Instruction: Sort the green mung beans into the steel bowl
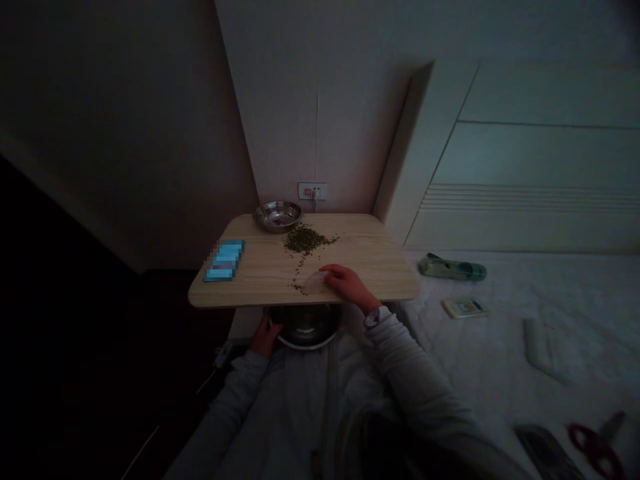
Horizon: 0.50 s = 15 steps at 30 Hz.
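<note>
My left hand grips the rim of a large metal bowl held just under the front edge of the wooden table. My right hand is closed on a thin, see-through piece of plastic at the tabletop, near the front edge. Beside that piece lie a few scattered small green beans, and a thin trail links them to a larger pile of green beans farther back. The dim light hides the bowl's contents.
An empty-looking steel bowl stands at the table's back left, with a lit phone in front of it. On the bed at right lie a green bottle, another phone and red-handled scissors. A wall socket is behind.
</note>
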{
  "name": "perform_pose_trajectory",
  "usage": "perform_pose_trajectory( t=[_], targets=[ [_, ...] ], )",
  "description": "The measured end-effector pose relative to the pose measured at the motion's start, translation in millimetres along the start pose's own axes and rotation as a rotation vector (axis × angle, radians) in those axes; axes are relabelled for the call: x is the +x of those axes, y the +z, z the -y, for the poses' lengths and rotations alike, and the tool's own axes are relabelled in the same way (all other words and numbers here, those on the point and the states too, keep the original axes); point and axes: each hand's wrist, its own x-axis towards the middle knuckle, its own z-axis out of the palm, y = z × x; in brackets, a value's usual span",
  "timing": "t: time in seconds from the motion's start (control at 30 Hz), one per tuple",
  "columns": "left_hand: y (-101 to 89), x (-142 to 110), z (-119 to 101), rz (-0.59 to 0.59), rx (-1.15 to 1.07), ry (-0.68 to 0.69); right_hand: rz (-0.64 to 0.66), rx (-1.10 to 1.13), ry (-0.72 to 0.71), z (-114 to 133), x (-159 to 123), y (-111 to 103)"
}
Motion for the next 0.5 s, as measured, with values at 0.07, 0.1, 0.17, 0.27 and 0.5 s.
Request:
perform_pose_trajectory(
  t=[0.07,0.1,0.17,0.27,0.5],
  targets=[
    [-1.1,1.5,2.8,0.003,0.008,0.0,0.004,0.005,-0.009,-0.9,0.1,0.3],
    [-1.7,2.3,4.3,0.006,0.005,0.005,0.007,0.006,-0.013,-1.6,0.2,0.5],
    [-2.6,3.9,6.8,0.011,-0.011,0.018,0.012,0.004,-0.016,-3.4,0.6,1.1],
    [-2.6,4.7,7.0,0.017,-0.028,0.029,0.005,0.016,-0.015,-5.2,0.9,1.9],
    [-0.5,3.7,4.1,-0.008,-0.051,0.012,0.01,0.02,0.006,-1.9,0.2,1.6]
  ],
)
